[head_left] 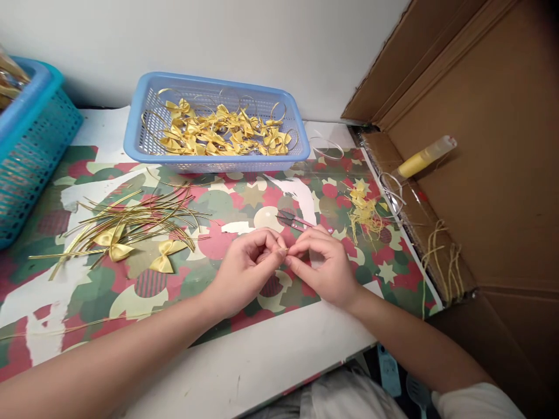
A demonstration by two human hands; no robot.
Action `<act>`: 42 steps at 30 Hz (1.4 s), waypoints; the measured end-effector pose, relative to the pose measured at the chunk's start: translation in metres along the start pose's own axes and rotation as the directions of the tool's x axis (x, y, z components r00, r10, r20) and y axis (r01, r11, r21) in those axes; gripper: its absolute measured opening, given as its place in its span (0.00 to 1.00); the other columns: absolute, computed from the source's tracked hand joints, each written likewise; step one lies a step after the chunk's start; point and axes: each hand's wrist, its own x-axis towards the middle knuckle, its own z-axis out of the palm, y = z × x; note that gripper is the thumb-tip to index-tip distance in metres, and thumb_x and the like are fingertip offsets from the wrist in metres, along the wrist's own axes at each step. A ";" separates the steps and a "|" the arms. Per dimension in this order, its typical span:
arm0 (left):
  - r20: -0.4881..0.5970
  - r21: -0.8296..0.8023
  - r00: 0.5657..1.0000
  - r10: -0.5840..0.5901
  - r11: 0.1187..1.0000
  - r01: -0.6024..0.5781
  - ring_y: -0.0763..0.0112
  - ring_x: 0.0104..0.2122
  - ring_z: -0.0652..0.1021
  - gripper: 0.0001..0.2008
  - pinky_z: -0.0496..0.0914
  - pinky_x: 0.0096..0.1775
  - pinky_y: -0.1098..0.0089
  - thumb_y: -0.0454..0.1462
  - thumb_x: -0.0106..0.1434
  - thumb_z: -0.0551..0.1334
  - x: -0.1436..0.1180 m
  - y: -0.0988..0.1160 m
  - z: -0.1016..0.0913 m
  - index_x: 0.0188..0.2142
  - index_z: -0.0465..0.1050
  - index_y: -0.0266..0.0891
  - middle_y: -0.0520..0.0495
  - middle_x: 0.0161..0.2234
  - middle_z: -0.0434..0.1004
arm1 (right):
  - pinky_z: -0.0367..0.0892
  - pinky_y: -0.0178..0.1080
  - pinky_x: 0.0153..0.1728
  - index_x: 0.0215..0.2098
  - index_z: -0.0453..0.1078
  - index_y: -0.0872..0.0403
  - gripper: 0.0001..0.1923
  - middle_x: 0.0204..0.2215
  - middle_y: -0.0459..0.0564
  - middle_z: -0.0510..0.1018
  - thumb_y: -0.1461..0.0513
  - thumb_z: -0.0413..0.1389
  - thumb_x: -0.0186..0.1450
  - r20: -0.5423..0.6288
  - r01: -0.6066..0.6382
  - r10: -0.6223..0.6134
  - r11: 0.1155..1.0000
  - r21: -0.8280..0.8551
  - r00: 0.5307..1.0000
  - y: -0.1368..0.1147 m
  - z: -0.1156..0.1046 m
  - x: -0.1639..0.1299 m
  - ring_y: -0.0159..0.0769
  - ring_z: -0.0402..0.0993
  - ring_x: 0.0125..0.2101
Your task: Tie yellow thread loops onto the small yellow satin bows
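Note:
My left hand [248,265] and my right hand [329,267] meet over the middle of the table, thumb and forefinger of each pinched together. Between the fingertips is something tiny that I cannot make out; only a yellowish speck shows. Just behind the fingers lie thread snips [301,221], dark blades pointing left and partly covered by my right hand. Left of my hands, gold cords [148,215] are spread in a loose pile. One yellow ribbon bow [114,243] rests on that pile, and another yellow bow [165,256] lies beside it.
A blue basket [213,158] at the back holds many yellow bows with gold loops. At the far left stands a teal basket [48,134]. Yellow thread scraps [367,212] lie at the right. Cardboard [489,116] walls the right side, near a yellow tube [423,160].

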 end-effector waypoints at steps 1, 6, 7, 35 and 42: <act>-0.005 0.009 1.000 0.015 1.000 -0.015 0.76 0.25 0.66 0.13 0.60 0.26 0.74 0.36 0.63 0.61 0.000 0.000 0.000 0.23 0.64 0.37 0.50 0.30 0.67 | 0.66 0.45 0.41 0.25 0.72 0.51 0.06 0.23 0.42 0.76 0.67 0.61 0.59 0.001 -0.013 0.013 1.000 0.012 1.000 0.000 0.000 0.000 0.33 0.71 0.27; -0.015 0.058 0.998 0.064 0.996 -0.063 0.76 0.26 0.67 0.12 0.59 0.25 0.73 0.36 0.63 0.60 0.000 -0.001 0.001 0.24 0.66 0.37 0.50 0.31 0.67 | 0.66 0.42 0.37 0.24 0.71 0.51 0.07 0.22 0.43 0.75 0.66 0.61 0.59 -0.005 -0.042 0.042 0.998 0.045 0.999 -0.001 -0.003 0.001 0.34 0.71 0.29; -0.013 0.065 0.998 0.066 0.996 -0.065 0.75 0.26 0.67 0.11 0.59 0.25 0.73 0.36 0.63 0.60 0.000 -0.002 0.001 0.24 0.66 0.37 0.49 0.31 0.68 | 0.66 0.42 0.36 0.24 0.71 0.51 0.07 0.23 0.43 0.75 0.66 0.60 0.60 -0.005 -0.046 0.047 0.998 0.049 0.999 -0.001 -0.003 0.001 0.34 0.71 0.29; -0.021 0.075 0.999 0.047 0.996 -0.046 0.77 0.23 0.64 0.15 0.60 0.25 0.74 0.45 0.70 0.56 -0.004 -0.009 0.000 0.30 0.65 0.39 0.55 0.24 0.64 | 0.58 0.38 0.39 0.29 0.64 0.53 0.08 0.31 0.45 0.67 0.62 0.53 0.68 0.350 -0.341 0.246 0.908 0.244 0.904 -0.002 -0.031 0.013 0.33 0.63 0.36; -0.009 0.050 0.997 0.071 0.996 -0.070 0.77 0.23 0.57 0.17 0.55 0.25 0.75 0.46 0.71 0.54 -0.005 -0.011 -0.003 0.29 0.60 0.39 0.57 0.23 0.55 | 0.58 0.37 0.38 0.29 0.63 0.53 0.09 0.30 0.44 0.65 0.62 0.52 0.67 0.424 -0.365 0.257 0.910 0.196 0.868 -0.002 -0.040 0.015 0.31 0.62 0.33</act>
